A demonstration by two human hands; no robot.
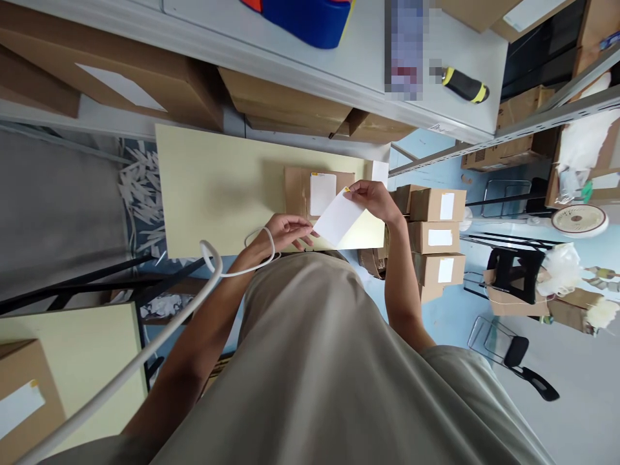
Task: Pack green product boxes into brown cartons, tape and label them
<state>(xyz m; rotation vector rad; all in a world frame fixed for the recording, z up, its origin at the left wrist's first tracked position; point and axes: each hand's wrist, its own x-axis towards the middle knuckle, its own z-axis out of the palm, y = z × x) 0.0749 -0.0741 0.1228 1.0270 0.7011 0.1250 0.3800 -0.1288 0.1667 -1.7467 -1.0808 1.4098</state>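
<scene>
My right hand pinches the upper right end of a white label, a blank-looking sheet with a small yellow mark at its corner. At the label's lower left corner, the fingertips of my left hand close on its edge, the other fingers loosely bent. Just behind the label lies a brown cardboard box on the pale yellow tabletop. Another white label with a yellow mark is on the box's top. A white cable loops around my left wrist.
Above the tabletop runs a grey shelf bearing a black-and-yellow tool handle and a blue object. Labelled boxes are stacked to the right. White strips lie in a heap at left. A thick white cable crosses the lower left.
</scene>
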